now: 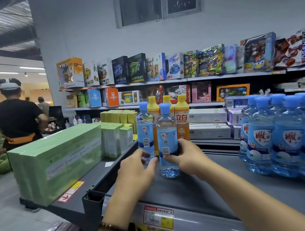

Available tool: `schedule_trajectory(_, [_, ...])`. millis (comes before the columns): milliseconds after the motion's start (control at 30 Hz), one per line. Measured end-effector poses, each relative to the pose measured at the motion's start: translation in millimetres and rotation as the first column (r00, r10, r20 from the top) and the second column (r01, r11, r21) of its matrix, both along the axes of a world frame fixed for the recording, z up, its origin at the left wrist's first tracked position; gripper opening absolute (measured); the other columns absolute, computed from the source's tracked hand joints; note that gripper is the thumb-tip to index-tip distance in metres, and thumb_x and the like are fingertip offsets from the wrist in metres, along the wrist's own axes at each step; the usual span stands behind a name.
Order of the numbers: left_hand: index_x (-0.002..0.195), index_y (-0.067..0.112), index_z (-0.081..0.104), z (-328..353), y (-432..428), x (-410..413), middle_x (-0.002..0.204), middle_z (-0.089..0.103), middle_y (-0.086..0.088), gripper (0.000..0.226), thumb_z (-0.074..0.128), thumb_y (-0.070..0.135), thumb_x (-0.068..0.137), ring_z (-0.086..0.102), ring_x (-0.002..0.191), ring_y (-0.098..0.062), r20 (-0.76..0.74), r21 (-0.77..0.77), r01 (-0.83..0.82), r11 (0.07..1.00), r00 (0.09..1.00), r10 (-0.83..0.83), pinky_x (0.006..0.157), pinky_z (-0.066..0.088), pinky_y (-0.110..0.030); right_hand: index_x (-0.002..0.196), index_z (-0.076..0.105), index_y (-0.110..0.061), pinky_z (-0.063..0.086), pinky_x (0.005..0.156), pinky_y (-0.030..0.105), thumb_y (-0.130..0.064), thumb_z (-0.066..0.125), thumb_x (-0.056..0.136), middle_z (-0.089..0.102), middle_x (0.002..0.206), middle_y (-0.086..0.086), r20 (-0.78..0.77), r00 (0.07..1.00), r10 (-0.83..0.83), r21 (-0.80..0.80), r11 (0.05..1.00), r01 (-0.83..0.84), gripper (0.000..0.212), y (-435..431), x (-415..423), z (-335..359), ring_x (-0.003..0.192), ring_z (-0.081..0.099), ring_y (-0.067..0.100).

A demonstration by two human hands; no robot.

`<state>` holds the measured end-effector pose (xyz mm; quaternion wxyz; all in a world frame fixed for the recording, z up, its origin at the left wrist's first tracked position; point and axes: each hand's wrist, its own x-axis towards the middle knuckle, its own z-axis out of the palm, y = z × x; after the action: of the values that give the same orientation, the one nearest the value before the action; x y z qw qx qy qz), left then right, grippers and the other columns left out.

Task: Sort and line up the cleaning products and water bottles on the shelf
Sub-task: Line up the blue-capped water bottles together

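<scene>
Two blue-capped bottles stand on the dark grey shelf top (202, 183). My right hand (187, 156) grips the nearer blue bottle (166, 132) at its lower label. My left hand (137, 166) curls around the base of the farther blue bottle (145, 127). Behind them stand three yellow-capped orange detergent bottles (182, 116), upright and close together. A cluster of several matching blue bottles (281, 135) fills the right side of the shelf.
Green shrink-wrapped cartons (56, 159) and small green boxes (118, 136) sit at the left. White and grey boxes (208, 124) are stacked behind. Toy boxes fill the far wall shelves (161, 67). A person in black (16, 118) stands at the far left beside watermelons.
</scene>
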<state>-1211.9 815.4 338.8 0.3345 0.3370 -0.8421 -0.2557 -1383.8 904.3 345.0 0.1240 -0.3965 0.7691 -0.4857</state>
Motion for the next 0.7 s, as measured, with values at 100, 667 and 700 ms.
schedule_trajectory(100, [0.119, 0.033, 0.064, 10.8, 16.7, -8.2, 0.109, 0.072, 0.014, 0.034, 0.077, 0.051, 0.093, 0.069, 0.094, 0.000, -0.194, 0.075, 0.096, 0.993, 0.978, -0.080, 0.067, 0.050, -0.010, 0.122, 0.065, -0.027, 0.061, 0.096, 0.042, -0.035, 0.090, 0.084, 0.077, 0.110, -0.009, -0.010, 0.999, 0.032, -0.017, 0.999, -0.033, 0.046, 21.2, 5.1, -0.9, 0.101, 0.074, 0.012])
schedule_trajectory(667, [0.125, 0.030, 0.063, 38.5, 16.2, -24.1, 0.118, 0.075, 0.011, 0.049, 0.079, 0.054, 0.086, 0.073, 0.109, -0.010, -0.182, 0.166, 0.466, 0.869, 0.881, -0.437, 0.084, 0.066, -0.038, 0.114, 0.060, -0.032, 0.062, 0.086, 0.035, -0.024, 0.097, 0.073, 0.071, 0.111, -0.010, -0.069, 0.994, 0.088, 0.118, 0.990, -0.079, 0.056, 63.0, 20.8, 4.3, 0.101, 0.070, 0.010])
schedule_trajectory(700, [0.130, 0.031, 0.062, 41.6, 12.9, -20.4, 0.123, 0.074, 0.011, 0.050, 0.077, 0.053, 0.087, 0.073, 0.112, -0.012, -0.167, 0.201, 0.508, 0.838, 0.860, -0.481, 0.085, 0.067, -0.038, 0.116, 0.062, -0.034, 0.062, 0.092, 0.039, -0.022, 0.097, 0.073, 0.072, 0.112, -0.011, -0.073, 0.991, 0.109, 0.120, 0.988, -0.100, 0.056, 62.2, 20.7, 4.3, 0.102, 0.071, 0.011])
